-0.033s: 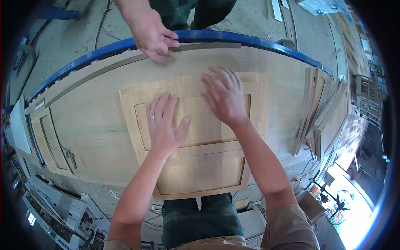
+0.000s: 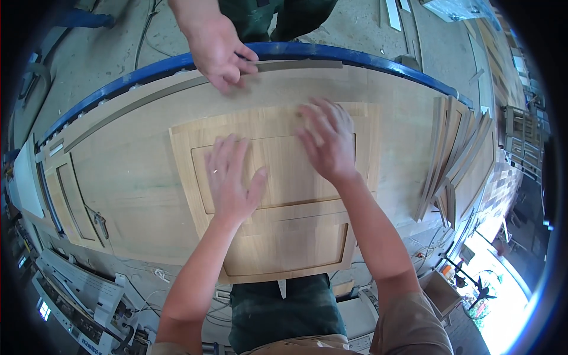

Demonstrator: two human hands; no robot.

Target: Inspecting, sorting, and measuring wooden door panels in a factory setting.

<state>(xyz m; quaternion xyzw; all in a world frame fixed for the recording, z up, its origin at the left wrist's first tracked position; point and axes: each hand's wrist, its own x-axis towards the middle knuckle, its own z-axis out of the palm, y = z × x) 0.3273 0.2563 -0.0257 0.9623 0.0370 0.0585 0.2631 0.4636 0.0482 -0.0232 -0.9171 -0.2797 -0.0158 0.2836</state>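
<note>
A light wooden panel door with two recessed fields lies flat on the workbench, its near end reaching toward my waist. My left hand is over the left part of the upper field, fingers spread and slightly blurred, holding nothing. Over the upper right of that field, my right hand is blurred, with its fingers apart and bent; I see nothing held in it. Whether either palm touches the wood cannot be told. Another person's hand hangs over the far edge of the bench, near a long grey-brown strip.
The wooden bench top has a blue rail along its far side. Several framed panels lean together at the right. A narrow framed piece lies at the left, beside a small metal tool.
My right hand has shifted slightly to the right, and my left fingers have drawn back a little. The other person's hand has moved slightly right and down.
</note>
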